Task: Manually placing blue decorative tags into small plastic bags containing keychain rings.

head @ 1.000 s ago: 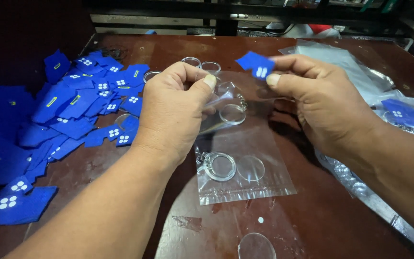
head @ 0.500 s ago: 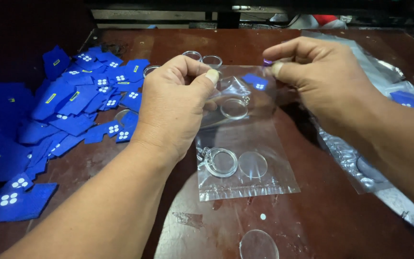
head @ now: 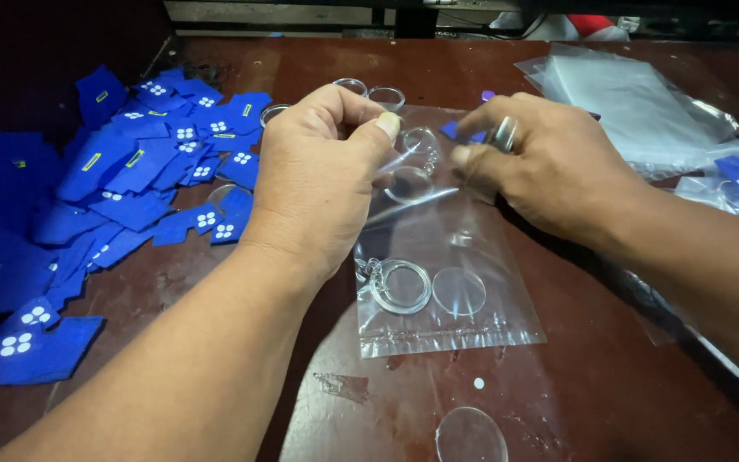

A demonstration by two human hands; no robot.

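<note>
My left hand (head: 322, 180) pinches the open top edge of a clear plastic bag (head: 464, 316) that lies on the brown table. Inside the bag, near its sealed bottom, sit a clear round keyring case (head: 402, 285) and a clear disc (head: 459, 291). My right hand (head: 545, 167) is at the bag's mouth, fingers curled around a small blue piece (head: 451, 131) that is mostly hidden under them. Another clear ring (head: 418, 141) and a disc (head: 408, 184) show between my two hands.
A heap of blue patches (head: 113, 188) with white dots covers the table's left side. Clear ring cases (head: 369, 90) stand behind my left hand. A stack of clear bags (head: 635, 103) lies at the right. A loose clear disc (head: 470, 435) lies near the front edge.
My right hand has come down from holding the blue piece up in the air to the bag's mouth, and the piece is now mostly under its fingers. My left hand kept its pinch.
</note>
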